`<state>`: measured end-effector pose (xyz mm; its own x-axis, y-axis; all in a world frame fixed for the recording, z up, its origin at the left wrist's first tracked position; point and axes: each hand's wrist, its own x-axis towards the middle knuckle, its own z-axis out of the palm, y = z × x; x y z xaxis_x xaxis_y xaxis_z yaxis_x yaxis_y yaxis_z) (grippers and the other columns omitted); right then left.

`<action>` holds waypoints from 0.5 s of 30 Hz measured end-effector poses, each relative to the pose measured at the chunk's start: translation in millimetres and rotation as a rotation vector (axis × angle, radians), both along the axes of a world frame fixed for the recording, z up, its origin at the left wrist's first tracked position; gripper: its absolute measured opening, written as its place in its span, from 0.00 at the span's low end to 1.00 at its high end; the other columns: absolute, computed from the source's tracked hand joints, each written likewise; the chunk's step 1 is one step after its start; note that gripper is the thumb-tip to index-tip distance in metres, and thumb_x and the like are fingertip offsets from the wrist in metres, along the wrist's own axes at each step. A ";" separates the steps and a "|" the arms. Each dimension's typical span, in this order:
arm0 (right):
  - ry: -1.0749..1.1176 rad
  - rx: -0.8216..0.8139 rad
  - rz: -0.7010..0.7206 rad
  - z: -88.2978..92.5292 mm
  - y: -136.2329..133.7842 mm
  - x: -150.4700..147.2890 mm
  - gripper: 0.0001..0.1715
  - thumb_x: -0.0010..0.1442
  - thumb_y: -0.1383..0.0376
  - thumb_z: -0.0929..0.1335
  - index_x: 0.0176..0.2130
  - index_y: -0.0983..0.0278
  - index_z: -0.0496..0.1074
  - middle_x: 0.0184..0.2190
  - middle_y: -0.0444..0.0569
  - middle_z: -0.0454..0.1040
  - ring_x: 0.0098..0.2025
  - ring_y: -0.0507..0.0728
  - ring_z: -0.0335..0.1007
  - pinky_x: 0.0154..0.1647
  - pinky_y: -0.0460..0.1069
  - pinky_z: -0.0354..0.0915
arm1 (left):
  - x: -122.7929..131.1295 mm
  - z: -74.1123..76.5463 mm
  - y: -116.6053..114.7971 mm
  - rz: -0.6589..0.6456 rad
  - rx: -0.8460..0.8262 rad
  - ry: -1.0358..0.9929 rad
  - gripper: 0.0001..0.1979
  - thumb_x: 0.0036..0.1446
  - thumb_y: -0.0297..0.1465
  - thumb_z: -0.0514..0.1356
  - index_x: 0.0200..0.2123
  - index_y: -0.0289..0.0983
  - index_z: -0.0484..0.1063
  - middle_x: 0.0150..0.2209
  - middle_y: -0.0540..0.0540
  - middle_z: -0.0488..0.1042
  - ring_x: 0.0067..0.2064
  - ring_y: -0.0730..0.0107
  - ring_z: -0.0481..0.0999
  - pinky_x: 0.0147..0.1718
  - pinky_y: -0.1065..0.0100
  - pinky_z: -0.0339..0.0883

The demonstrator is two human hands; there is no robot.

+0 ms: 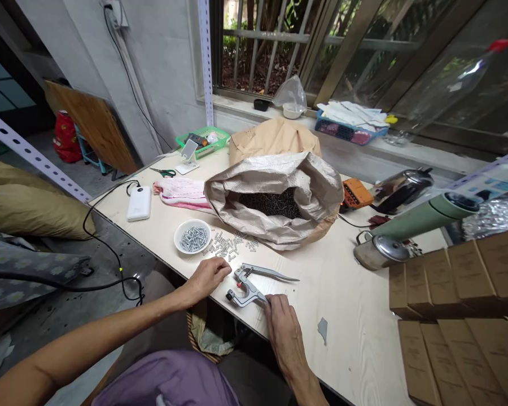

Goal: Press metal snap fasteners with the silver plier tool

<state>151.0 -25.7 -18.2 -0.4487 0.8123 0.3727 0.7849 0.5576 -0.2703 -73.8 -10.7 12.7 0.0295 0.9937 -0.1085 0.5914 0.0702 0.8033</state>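
Observation:
My right hand (284, 327) is closed around the lower handle of grey metal hand-press pliers (249, 292), which lie on the table with their jaws apart, toward the left. Just left of the pliers, my left hand (207, 277) has its fingertips pinched together at the table edge; anything between them is too small or hidden to make out. Beyond it, small silvery metal pins (225, 246) are scattered on the tabletop. A white bowl (176, 243) full of similar pins stands beside them. Behind, an open woven sack (275, 234) holds many dark small pieces.
Cardboard boxes (432, 276) are stacked at the right, near a metal mug (385, 251) and green flask (423, 217). A white power bank (139, 203), pink cloth (184, 192), scissors (166, 172) and green basket (220, 145) lie at the left. A grey scrap (322, 330) lies right of my hand.

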 end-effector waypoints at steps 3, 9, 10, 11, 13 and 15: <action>0.056 0.009 -0.084 7.2 7.4 0.8 0.12 0.65 0.62 0.56 0.38 0.62 0.65 0.31 0.48 0.67 0.29 0.52 0.63 0.31 0.47 0.59 | 0.5 -7.5 -1.0 -0.054 0.063 0.081 0.13 0.61 0.31 0.49 0.29 0.35 0.70 0.30 0.46 0.72 0.33 0.69 0.70 0.34 0.70 0.62; 0.150 -0.060 -0.256 19.6 4.6 23.3 0.18 0.64 0.55 0.55 0.39 0.63 0.65 0.33 0.50 0.68 0.35 0.55 0.66 0.32 0.49 0.60 | 11.3 -18.6 -12.8 -0.344 0.012 0.341 0.06 0.58 0.33 0.57 0.34 0.36 0.70 0.35 0.46 0.70 0.40 0.66 0.69 0.35 0.69 0.62; 0.161 -0.085 -0.284 20.1 0.7 28.5 0.19 0.64 0.54 0.55 0.39 0.63 0.65 0.33 0.50 0.68 0.35 0.55 0.66 0.31 0.49 0.60 | 13.8 -19.9 -14.7 -0.368 -0.006 0.391 0.06 0.57 0.33 0.58 0.33 0.36 0.69 0.36 0.46 0.70 0.40 0.65 0.69 0.35 0.68 0.62; 0.168 -0.108 -0.308 19.9 -3.7 33.5 0.19 0.64 0.53 0.55 0.39 0.63 0.65 0.33 0.50 0.68 0.35 0.55 0.66 0.31 0.49 0.60 | 16.3 -20.7 -16.1 -0.390 -0.018 0.431 0.05 0.58 0.33 0.57 0.33 0.36 0.69 0.36 0.45 0.70 0.41 0.64 0.69 0.35 0.68 0.62; 0.160 -0.123 -0.347 16.7 -12.5 42.6 0.21 0.63 0.52 0.55 0.39 0.63 0.66 0.32 0.50 0.67 0.34 0.56 0.65 0.31 0.49 0.61 | 20.6 -20.3 -16.4 -0.424 -0.024 0.486 0.04 0.59 0.30 0.55 0.33 0.36 0.68 0.36 0.45 0.70 0.41 0.64 0.69 0.34 0.68 0.63; 0.144 -0.102 -0.361 10.0 -19.0 49.6 0.22 0.63 0.50 0.55 0.39 0.63 0.66 0.31 0.50 0.67 0.34 0.56 0.65 0.32 0.50 0.61 | 22.9 -16.8 -12.6 -0.425 -0.009 0.540 0.06 0.60 0.27 0.53 0.33 0.35 0.68 0.36 0.45 0.70 0.40 0.64 0.68 0.34 0.67 0.63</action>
